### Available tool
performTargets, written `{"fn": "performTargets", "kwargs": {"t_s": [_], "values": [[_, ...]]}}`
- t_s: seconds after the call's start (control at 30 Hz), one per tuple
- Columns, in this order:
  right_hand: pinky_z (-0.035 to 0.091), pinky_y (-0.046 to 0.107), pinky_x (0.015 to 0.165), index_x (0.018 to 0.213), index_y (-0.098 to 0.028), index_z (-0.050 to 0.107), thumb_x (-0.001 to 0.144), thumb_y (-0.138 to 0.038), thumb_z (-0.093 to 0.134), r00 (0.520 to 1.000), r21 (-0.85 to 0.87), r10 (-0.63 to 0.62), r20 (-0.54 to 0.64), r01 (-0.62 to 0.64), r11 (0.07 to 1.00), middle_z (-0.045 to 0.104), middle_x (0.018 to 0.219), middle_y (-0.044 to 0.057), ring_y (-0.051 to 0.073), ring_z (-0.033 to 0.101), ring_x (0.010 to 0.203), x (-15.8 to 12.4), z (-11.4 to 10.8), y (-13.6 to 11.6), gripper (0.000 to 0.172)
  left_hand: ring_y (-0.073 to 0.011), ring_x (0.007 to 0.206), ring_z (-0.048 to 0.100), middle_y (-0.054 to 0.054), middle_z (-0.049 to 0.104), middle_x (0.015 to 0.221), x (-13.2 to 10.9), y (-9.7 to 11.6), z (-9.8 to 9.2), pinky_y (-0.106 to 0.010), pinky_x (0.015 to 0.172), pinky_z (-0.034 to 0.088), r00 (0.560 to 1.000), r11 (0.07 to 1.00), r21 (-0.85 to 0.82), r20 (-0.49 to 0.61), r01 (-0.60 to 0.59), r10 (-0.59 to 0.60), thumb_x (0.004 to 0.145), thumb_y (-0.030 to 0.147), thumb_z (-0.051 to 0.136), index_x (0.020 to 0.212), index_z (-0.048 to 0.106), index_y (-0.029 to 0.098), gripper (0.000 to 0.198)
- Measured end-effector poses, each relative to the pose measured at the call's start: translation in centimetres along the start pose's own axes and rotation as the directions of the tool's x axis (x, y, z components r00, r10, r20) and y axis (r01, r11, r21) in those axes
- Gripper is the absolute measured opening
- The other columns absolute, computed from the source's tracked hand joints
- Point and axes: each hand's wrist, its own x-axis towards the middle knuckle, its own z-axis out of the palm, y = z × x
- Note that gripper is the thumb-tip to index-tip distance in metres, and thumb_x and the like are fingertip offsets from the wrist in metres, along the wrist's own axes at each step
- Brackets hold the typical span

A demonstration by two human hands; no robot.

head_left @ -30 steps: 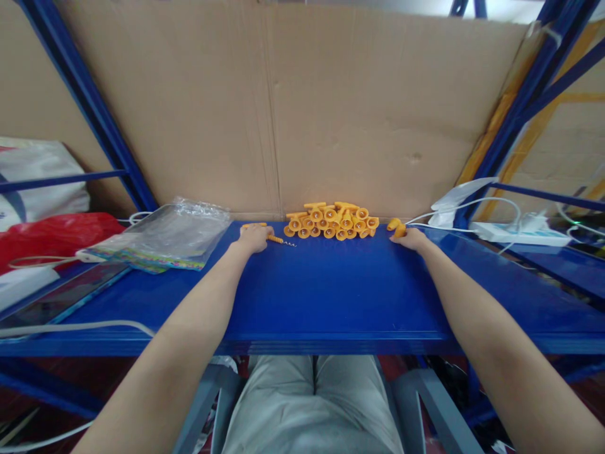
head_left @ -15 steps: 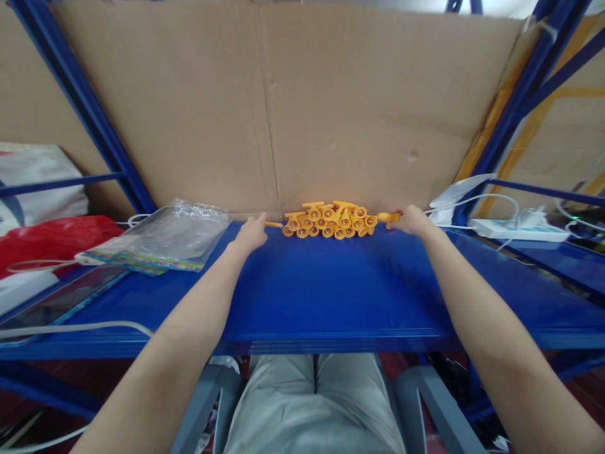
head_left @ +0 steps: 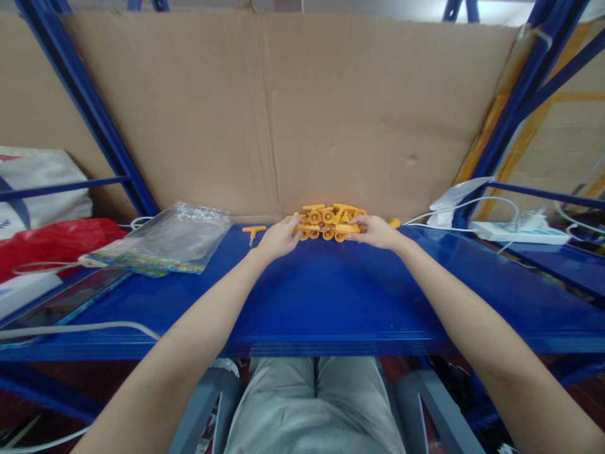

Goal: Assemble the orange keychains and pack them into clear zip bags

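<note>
Blue desk [head_left: 321, 296], cardboard panel [head_left: 340, 113] along its far edge apparently backing the yellow heap [head_left: 328, 216]; before it, left hand [head_left: 282, 236] pinching a yellow-handled piece [head_left: 303, 227], right hand [head_left: 377, 232] closed on a yellow sleeve [head_left: 346, 229], both held level, apparently so their ends face.

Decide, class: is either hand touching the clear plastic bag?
No: the left hand and right hand hold orange pieces, and the plastic bag lies apart, further left.

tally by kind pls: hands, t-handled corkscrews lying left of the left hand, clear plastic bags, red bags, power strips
Hands: 2, the left hand and right hand
T-handled corkscrew: 1
Clear plastic bag: 1
Red bag: 1
Power strip: 1
Total: 6
</note>
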Motion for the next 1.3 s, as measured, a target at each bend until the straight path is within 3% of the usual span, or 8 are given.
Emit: {"fn": "performTargets", "kwargs": {"t_s": [0.23, 0.4, 0.67, 0.8, 1.0, 1.13, 1.3], "values": [[0.051, 0.034, 0.072, 0.097, -0.014, 0.072, 0.076, -0.031, 0.076, 1.0, 0.003, 0.001, 0.019, -0.001, 1.0, 0.071, 0.087, 0.008, 0.019, 0.066, 0.074, -0.1, 0.2, 0.4, 0.027, -0.0248, 0.109, 0.066, -0.013, 0.069, 0.117, -0.2, 0.0, 0.3, -0.035, 0.093, 0.052, 1.0, 1.0, 0.017, 0.007, -0.026, 0.026, 0.091, 0.022, 0.05, 0.12, 0.058, 0.016, 0.031], [0.051, 0.034, 0.075, 0.098, -0.016, 0.072, 0.077, -0.031, 0.075, 1.0, -0.098, -0.018, 0.012, 0.019, 0.995, 0.072, 0.087, 0.007, 0.021, 0.067, 0.081, -0.1, 0.4, -0.4, 0.026, -0.0242, 0.107, 0.066, -0.012, 0.069, 0.116, -0.2, 0.3, 0.3, -0.035, 0.09, 0.053, 0.997, 0.997, -0.005, -0.012, -0.073, 0.073, 0.09, 0.023, 0.051, 0.116, 0.059, 0.017, 0.028], [0.052, 0.041, 0.087, 0.115, -0.016, 0.067, 0.08, -0.028, 0.071, 0.997, -0.19, -0.081, -0.016, 0.076, 0.979, 0.072, 0.105, 0.012, 0.027, 0.067, 0.097, -0.3, 1.4, -1.9, 0.037, -0.0228, 0.107, 0.066, -0.01, 0.068, 0.119, -0.4, 1.8, 0.1, -0.033, 0.087, 0.053, 0.988, 0.99, -0.031, -0.067, -0.139, 0.137, 0.091, 0.029, 0.054, 0.113, 0.059, 0.019, 0.025], [0.054, 0.042, 0.088, 0.117, -0.017, 0.062, 0.078, -0.027, 0.073, 0.999, -0.034, -0.033, -0.001, 0.033, 0.999, 0.07, 0.107, 0.011, 0.025, 0.067, 0.097, -0.3, 1.5, -1.2, 0.042, -0.0233, 0.105, 0.067, -0.01, 0.069, 0.116, -0.4, 1.6, 0.3, -0.032, 0.084, 0.053, 0.991, 0.993, -0.004, -0.07, -0.116, 0.115, 0.092, 0.039, 0.055, 0.112, 0.06, 0.019, 0.029], [0.057, 0.032, 0.066, 0.11, -0.021, 0.055, 0.077, -0.033, 0.074, 0.972, 0.407, 0.047, 0.232, -0.141, 0.903, 0.069, 0.089, 0.002, 0.014, 0.066, 0.068, -0.2, 0.9, -0.2, 0.039, -0.0243, 0.102, 0.068, -0.011, 0.07, 0.115, -0.3, 1.5, 0.5, -0.033, 0.082, 0.053, 0.994, 0.998, -0.013, -0.088, -0.065, 0.063, 0.093, 0.04, 0.056, 0.114, 0.06, 0.018, 0.031], [0.055, 0.03, 0.065, 0.095, -0.02, 0.058, 0.081, -0.044, 0.071, 0.951, 0.45, 0.15, 0.271, -0.263, 0.854, 0.072, 0.085, 0.004, 0.014, 0.066, 0.063, -0.3, 0.3, -1.1, 0.031, -0.0234, 0.104, 0.068, -0.01, 0.071, 0.114, -0.4, 1.4, 0.5, -0.032, 0.082, 0.053, 0.989, 0.996, -0.053, -0.138, -0.07, 0.062, 0.092, 0.041, 0.058, 0.113, 0.06, 0.018, 0.031], [0.053, 0.027, 0.061, 0.08, -0.016, 0.06, 0.089, -0.055, 0.06, 0.928, 0.471, 0.226, 0.297, -0.348, 0.811, 0.076, 0.085, 0.01, 0.012, 0.066, 0.058, -0.5, 0.2, -2.6, 0.04, -0.0229, 0.102, 0.068, -0.009, 0.071, 0.112, -0.4, 1.4, 0.4, -0.032, 0.082, 0.053, 0.987, 0.996, -0.074, -0.155, -0.053, 0.041, 0.091, 0.042, 0.059, 0.11, 0.061, 0.019, 0.03]]}}
